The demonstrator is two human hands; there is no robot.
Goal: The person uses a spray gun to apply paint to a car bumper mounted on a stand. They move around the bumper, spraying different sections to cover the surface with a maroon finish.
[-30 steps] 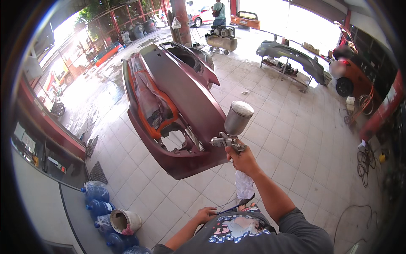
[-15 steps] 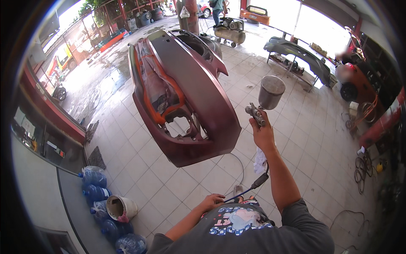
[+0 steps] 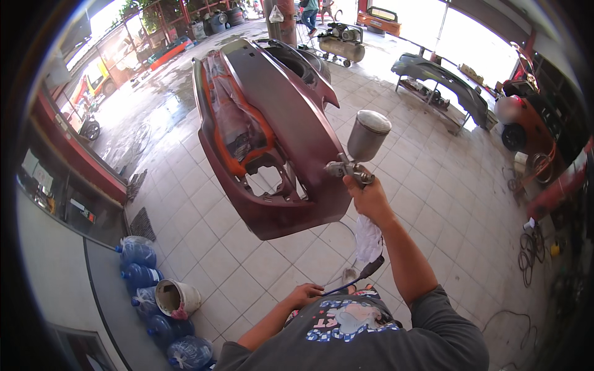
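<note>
Right hand (image 3: 370, 202) gripping silver metal spray gun (image 3: 362, 150); edge of maroon curved bumper (image 3: 291, 133) near left, pale tiled floor (image 3: 436, 207) stretching right. Left hand (image 3: 304, 295) at blue hose (image 3: 341, 288), grip unclear.

The pale tiled floor (image 3: 427, 204) carried a row of blue bottles (image 3: 141, 276) at the left, a whitish bucket (image 3: 189, 295) (its rim pink in one spot) just beside them, a dark mat (image 3: 143, 224), a wheeled compressor (image 3: 341, 48) and, at the right, coiled cable (image 3: 527, 252).

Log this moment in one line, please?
right hand: grips spray gun, cup on top | left hand: at blue hose | nozzle: faces maroon car panel | nearby: white bucket beside blue bottles
</note>
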